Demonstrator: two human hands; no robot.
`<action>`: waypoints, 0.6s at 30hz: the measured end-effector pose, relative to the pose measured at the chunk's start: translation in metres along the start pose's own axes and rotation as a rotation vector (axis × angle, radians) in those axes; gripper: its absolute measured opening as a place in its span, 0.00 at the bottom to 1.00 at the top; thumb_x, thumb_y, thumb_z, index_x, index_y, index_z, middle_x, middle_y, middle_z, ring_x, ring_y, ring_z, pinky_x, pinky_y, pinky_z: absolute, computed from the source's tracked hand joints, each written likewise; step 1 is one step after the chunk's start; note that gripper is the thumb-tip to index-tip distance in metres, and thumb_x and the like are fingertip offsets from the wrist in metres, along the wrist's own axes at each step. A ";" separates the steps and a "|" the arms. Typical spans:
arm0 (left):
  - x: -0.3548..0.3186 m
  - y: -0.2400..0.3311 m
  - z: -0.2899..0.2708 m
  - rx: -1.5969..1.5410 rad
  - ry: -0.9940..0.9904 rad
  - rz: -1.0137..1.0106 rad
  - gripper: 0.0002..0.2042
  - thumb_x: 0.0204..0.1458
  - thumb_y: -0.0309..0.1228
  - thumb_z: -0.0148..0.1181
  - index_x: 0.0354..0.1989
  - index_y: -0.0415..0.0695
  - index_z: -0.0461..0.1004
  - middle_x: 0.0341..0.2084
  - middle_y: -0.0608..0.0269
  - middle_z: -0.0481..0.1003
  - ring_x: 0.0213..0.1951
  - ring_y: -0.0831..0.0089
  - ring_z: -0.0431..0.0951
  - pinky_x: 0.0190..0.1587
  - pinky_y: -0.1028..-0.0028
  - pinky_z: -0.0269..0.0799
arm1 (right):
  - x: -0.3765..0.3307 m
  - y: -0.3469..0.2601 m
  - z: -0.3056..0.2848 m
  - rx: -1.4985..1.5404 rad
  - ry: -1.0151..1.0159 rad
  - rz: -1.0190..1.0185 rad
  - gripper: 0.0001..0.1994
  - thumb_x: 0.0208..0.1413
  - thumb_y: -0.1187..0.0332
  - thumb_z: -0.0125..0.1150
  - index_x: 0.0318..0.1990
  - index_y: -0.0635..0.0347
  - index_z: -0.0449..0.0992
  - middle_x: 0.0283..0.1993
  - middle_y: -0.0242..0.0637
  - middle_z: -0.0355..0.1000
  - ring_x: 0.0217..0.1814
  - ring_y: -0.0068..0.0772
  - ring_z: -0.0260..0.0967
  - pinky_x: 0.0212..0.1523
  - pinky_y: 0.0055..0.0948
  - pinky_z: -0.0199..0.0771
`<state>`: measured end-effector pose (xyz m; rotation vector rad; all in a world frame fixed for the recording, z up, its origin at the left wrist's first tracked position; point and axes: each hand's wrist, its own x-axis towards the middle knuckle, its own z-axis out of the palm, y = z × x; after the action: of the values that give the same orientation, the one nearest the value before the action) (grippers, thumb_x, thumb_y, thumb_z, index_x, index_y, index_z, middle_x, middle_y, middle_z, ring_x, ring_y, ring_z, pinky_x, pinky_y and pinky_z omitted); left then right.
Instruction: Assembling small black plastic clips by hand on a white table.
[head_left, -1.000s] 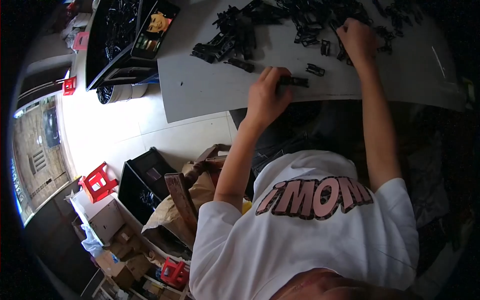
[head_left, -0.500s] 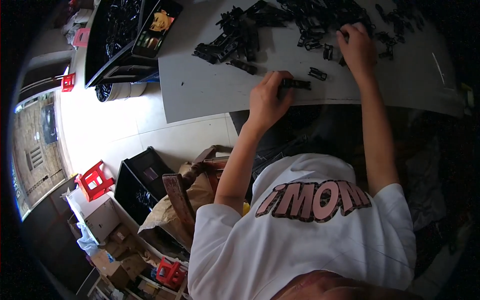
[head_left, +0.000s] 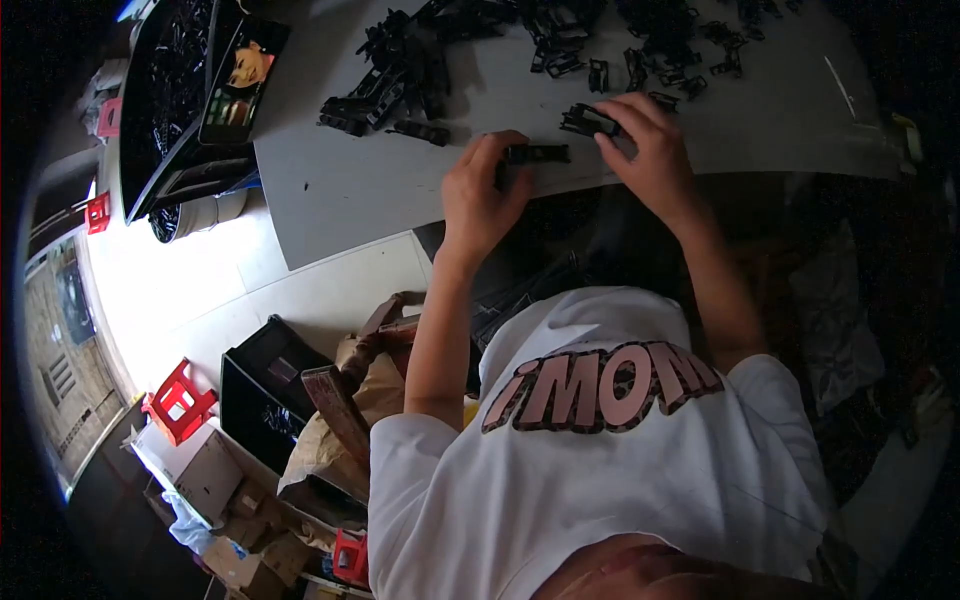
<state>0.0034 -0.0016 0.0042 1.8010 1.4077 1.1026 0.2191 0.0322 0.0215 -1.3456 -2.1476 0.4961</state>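
Near the front edge of the grey table (head_left: 350, 200), my left hand (head_left: 480, 190) is closed round a long black plastic part (head_left: 540, 153), whose end sticks out to the right past the fingers. Just right of it and a little farther back, my right hand (head_left: 648, 150) pinches a small black frame-like part (head_left: 588, 120) between thumb and fingers, low over the tabletop. The two parts are apart. Beyond my hands lie a heap of longer black parts (head_left: 395, 85) on the left and a heap of small black parts (head_left: 655, 35) on the right.
A phone (head_left: 240, 85) showing a picture leans against a black bin (head_left: 165, 110) of dark parts left of the table. On the floor are a red stool (head_left: 180, 402), a black crate (head_left: 265, 370) and cardboard boxes (head_left: 245, 560). A wooden chair (head_left: 340, 400) is by my left arm.
My right hand has come from the small-parts heap towards me and left, onto a small part near my left hand. My left hand keeps its hold. The whole view has shifted.
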 end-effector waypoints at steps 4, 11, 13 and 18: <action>-0.001 -0.002 -0.001 0.006 0.015 0.053 0.14 0.41 0.25 0.61 0.39 0.45 0.71 0.29 0.56 0.73 0.28 0.58 0.74 0.29 0.68 0.68 | 0.000 -0.005 0.008 -0.068 0.004 -0.026 0.15 0.46 0.76 0.62 0.44 0.63 0.73 0.44 0.40 0.69 0.43 0.41 0.71 0.41 0.31 0.73; -0.001 -0.005 -0.001 -0.044 -0.007 0.011 0.14 0.41 0.26 0.61 0.39 0.45 0.71 0.28 0.56 0.73 0.29 0.57 0.75 0.31 0.68 0.69 | 0.004 -0.007 0.015 -0.115 -0.023 0.010 0.15 0.46 0.75 0.62 0.44 0.63 0.73 0.45 0.41 0.69 0.42 0.43 0.71 0.41 0.31 0.73; -0.001 -0.004 -0.002 -0.063 -0.014 -0.012 0.14 0.41 0.26 0.61 0.39 0.45 0.71 0.28 0.56 0.74 0.29 0.57 0.75 0.32 0.69 0.69 | 0.002 -0.006 0.012 -0.008 -0.014 0.043 0.15 0.45 0.76 0.62 0.44 0.63 0.72 0.45 0.41 0.69 0.42 0.43 0.71 0.40 0.31 0.73; 0.000 -0.004 0.001 -0.055 -0.016 -0.029 0.13 0.41 0.26 0.61 0.38 0.45 0.72 0.28 0.56 0.75 0.29 0.58 0.76 0.32 0.69 0.70 | 0.000 -0.011 0.011 -0.025 0.011 -0.011 0.15 0.45 0.76 0.62 0.43 0.63 0.72 0.43 0.40 0.69 0.42 0.43 0.71 0.40 0.31 0.73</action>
<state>0.0022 -0.0008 0.0006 1.7423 1.3762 1.0989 0.2041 0.0275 0.0190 -1.3456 -2.1581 0.4584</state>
